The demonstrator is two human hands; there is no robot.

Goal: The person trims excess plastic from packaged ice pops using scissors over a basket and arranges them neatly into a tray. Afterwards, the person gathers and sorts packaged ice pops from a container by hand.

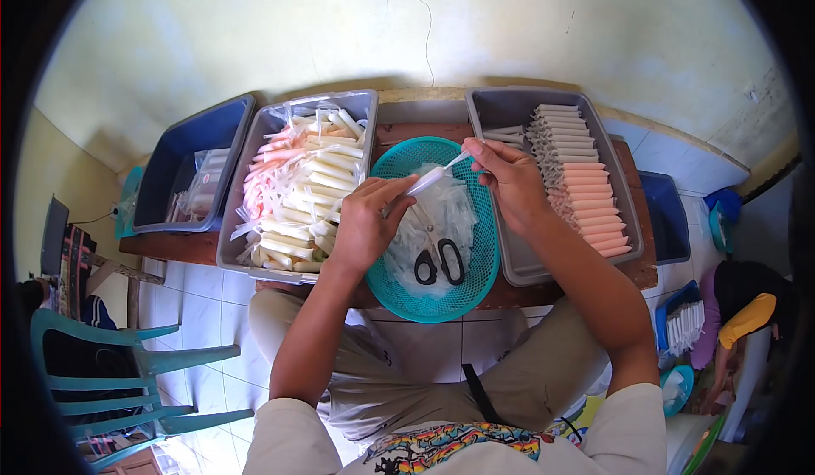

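My left hand (367,220) is closed around the body of a white ice pop (425,181) in a clear plastic tube, held slantwise. My right hand (512,182) pinches the thin, drawn-out plastic end of the same ice pop at its upper right. Below both hands stands a turquoise mesh basket (486,284) with scraps of clear plastic (458,212) in it. Black-handled scissors (440,258) lie on the scraps, blades pointing away from me.
The grey tub (370,106) at left holds loose-ended pink and cream ice pops. In the right grey tub (514,271), white and pink ones lie in rows. Blue tubs (157,169) (665,216) flank them. A turquoise chair (127,382) stands left; another person (751,305) is at right.
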